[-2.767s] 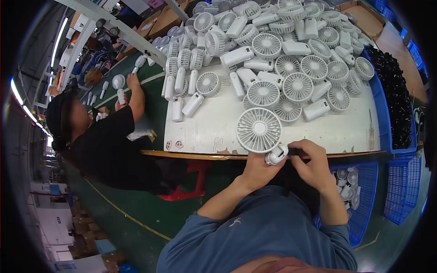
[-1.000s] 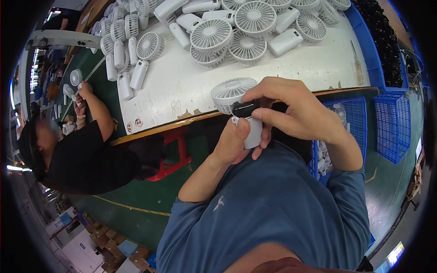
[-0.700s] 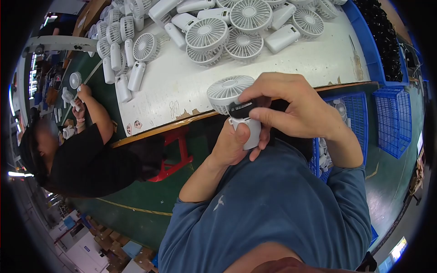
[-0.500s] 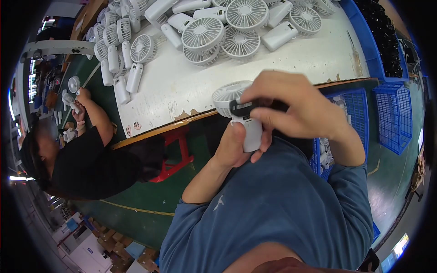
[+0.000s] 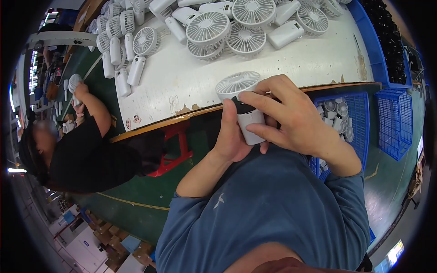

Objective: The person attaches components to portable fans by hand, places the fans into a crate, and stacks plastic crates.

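At far left, a co-worker (image 5: 86, 150) in a black top, seen from the side, has a white fan (image 5: 74, 83) in hand. Right of this person's body is part of a red stool (image 5: 175, 152), below the edge of the white tabletop (image 5: 314, 63). The tabletop is chipped along its front edge; a pile of white fans (image 5: 207, 28) covers its far part, some heads up, some lying on their sides. The wearer's left hand (image 5: 231, 136) has its grip wrapped about the handle of a handheld fan (image 5: 237, 84), thumb raised along the neck. That fan is held at the tabletop's front edge, in front of the wearer's blue shirt (image 5: 268, 200), head toward the pile and handle toward the body. A dark band (image 5: 244, 108) shows at the neck, partly hidden by fingers. The right hand (image 5: 293, 119) bears on the same fan, grip closed over it: fingers bent across the neck, thumb against the handle. Beyond that hand, below tabletop level, a blue basket (image 5: 363, 116) contains white fans. Farther right, a blue bin (image 5: 375, 50) beside the tabletop contains black parts (image 5: 388, 38), and another blue basket (image 5: 395, 125) stands near it.
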Tool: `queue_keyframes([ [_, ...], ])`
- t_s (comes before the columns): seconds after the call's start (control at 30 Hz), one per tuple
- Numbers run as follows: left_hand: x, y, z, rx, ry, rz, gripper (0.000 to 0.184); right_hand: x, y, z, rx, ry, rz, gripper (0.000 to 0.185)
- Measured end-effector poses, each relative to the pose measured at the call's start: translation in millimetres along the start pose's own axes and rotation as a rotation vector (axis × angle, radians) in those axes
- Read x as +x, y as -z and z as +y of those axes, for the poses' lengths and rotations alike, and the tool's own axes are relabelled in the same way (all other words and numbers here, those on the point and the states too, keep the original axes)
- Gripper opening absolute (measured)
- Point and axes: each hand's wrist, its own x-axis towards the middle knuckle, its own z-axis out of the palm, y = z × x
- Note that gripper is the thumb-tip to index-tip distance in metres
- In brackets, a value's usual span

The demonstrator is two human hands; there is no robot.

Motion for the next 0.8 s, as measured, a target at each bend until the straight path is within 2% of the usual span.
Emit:
queue_keyframes([
  [0.07, 3.6, 1.4, -2.1, 0.010, 0.020, -0.070, 0.088, -3.5, -2.6, -2.4, -0.062, -0.036, 0.021, 0.057],
  [0.2, 5.7, 2.8, -7.0, -0.118, 0.065, -0.141, 0.075, -9.7, -8.9, -3.3, -0.054, -0.093, 0.029, 0.054],
  [0.3, 2.5, -9.7, -10.2, -0.246, 0.067, 0.015, 0.065, -16.7, -15.6, -6.1, -0.055, -0.124, 0.011, 0.060],
  [0.37, 2.5, -21.0, -9.2, 0.041, -0.006, 0.208, 0.066, -22.5, -23.1, -7.7, -0.071, -0.149, 0.133, 0.067],
  [0.4, -1.6, -9.4, -12.9, 0.042, 0.010, 0.192, 0.066, -24.6, -29.3, -5.3, -0.085, -0.165, 0.143, 0.067],
  [0.43, -6.4, 13.5, -17.7, 0.581, -0.173, 0.077, 0.061, -28.0, -36.0, -0.6, -0.003, -0.172, 0.201, 0.066],
  [0.47, -3.2, 14.2, -15.0, 0.920, -0.293, -0.045, 0.062, -35.5, -40.7, 4.7, 0.064, -0.193, 0.270, 0.065],
  [0.5, 1.0, 15.1, -12.6, 1.234, -0.462, -0.133, 0.063, -46.6, -46.6, 11.3, 0.211, -0.232, 0.225, 0.061],
  [0.53, 9.6, -0.9, -5.3, 1.356, -0.564, -0.198, 0.072, -57.5, -43.2, 14.6, 0.451, -0.321, 0.157, 0.056],
  [0.6, 13.1, -24.2, -7.2, 1.199, -0.488, -0.186, 0.091, -80.2, -30.7, 18.9, 1.016, -0.561, 0.037, 0.045],
  [0.63, 16.4, -30.3, -5.5, 1.336, -0.432, -0.283, 0.093, -96.5, -34.9, 24.7, 1.239, -0.583, 0.194, 0.037],
  [0.67, 17.8, -33.9, -5.5, 1.482, -0.385, -0.377, 0.095, -112.9, -33.4, 28.9, 1.264, -0.626, 0.374, 0.035],
  [0.7, 15.4, -33.4, -12.5, 1.410, -0.259, -0.392, 0.091, -131.8, -32.7, 36.8, 1.232, -0.685, 0.562, 0.034],
  [0.73, 15.1, -29.2, -18.4, 1.406, -0.248, -0.449, 0.091, -155.5, -34.0, 48.1, 1.201, -0.737, 0.750, 0.033],
  [0.8, 18.6, -13.9, -31.8, 1.185, -0.047, -0.422, 0.086, -224.9, -42.7, 94.8, 0.917, -0.792, 1.072, 0.032],
])
